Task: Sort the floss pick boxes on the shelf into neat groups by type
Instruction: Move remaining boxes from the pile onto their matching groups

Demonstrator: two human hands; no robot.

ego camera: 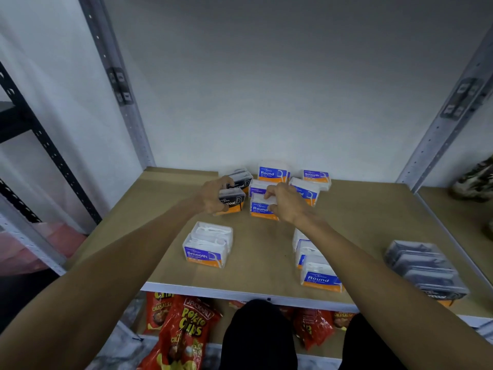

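The Charcoal box (231,202) sits mid-shelf (170,201), label facing me, long axis running left to right. I judge it light, rigid and slick, best pinched across its short ends. My left hand (212,196) clamps it; my right hand (284,202) closes on the Round box (260,208) just beside it

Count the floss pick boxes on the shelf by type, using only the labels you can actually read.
Round: 3
Smooth: 2
Charcoal: 2
Total: 7 readable. Several other boxes have labels that are hidden, blurred or turned away, so they are left uncounted.
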